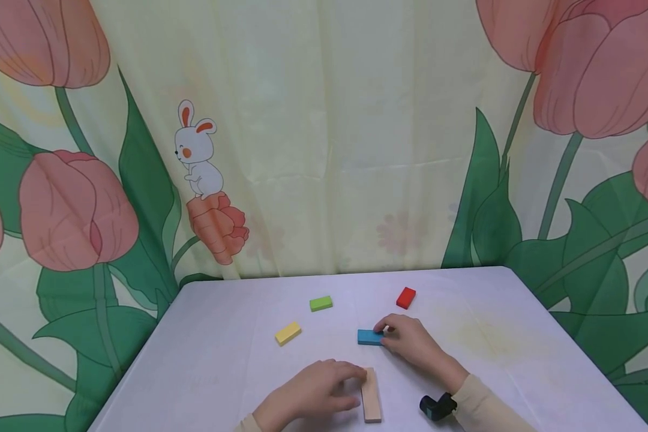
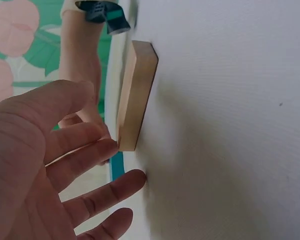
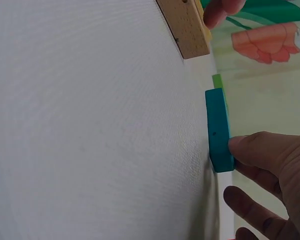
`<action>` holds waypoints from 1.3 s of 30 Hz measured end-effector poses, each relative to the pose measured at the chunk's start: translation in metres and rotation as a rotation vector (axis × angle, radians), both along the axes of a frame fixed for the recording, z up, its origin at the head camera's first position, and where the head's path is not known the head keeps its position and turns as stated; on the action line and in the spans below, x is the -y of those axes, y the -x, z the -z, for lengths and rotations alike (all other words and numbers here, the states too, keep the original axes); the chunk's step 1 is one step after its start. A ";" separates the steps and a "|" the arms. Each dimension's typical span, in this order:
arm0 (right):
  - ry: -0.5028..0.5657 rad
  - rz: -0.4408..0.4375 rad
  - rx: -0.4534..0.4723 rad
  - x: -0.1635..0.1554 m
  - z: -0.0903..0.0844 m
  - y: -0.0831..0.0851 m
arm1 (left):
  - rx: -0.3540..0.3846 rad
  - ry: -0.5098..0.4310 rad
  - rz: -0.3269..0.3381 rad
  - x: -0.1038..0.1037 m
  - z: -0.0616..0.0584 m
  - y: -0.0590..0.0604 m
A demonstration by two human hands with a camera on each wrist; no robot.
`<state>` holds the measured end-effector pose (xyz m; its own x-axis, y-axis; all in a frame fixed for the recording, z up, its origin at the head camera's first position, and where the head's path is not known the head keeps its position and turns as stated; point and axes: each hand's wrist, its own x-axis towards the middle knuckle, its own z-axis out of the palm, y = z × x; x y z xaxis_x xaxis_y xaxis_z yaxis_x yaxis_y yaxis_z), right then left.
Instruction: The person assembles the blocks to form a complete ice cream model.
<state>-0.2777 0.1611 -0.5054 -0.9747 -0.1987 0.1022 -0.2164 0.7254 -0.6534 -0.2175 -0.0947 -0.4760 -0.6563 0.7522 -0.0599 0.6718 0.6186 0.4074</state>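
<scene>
On the white-covered table lies a blue block (image 1: 368, 337), and my right hand (image 1: 410, 342) pinches its right end between thumb and forefinger. The right wrist view shows the thumb against the near edge of this blue block (image 3: 217, 125); the fingers behind it are partly hidden. Closer to me, a longer plain wooden block (image 1: 372, 399) lies lengthwise. My left hand (image 1: 318, 390) is at its left side, fingers extended and loosely bent, with a fingertip at its far end. In the left wrist view the thumb stands apart from the wooden block (image 2: 137, 95).
Beyond the hands lie a yellow block (image 1: 288, 333), a green block (image 1: 321, 303) and a red block (image 1: 406, 297). A black device (image 1: 437, 407) is at the right wrist. Behind the table hangs a curtain (image 1: 329, 150) printed with tulips and a rabbit.
</scene>
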 end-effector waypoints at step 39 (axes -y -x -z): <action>0.163 0.130 0.167 0.002 -0.010 -0.007 | 0.611 -0.561 -0.445 -0.008 0.022 0.040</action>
<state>-0.2711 0.1596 -0.4958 -0.9970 -0.0649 -0.0421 -0.0074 0.6219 -0.7830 -0.2579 -0.0871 -0.4977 -0.8650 0.4631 -0.1932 -0.0073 0.3734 0.9276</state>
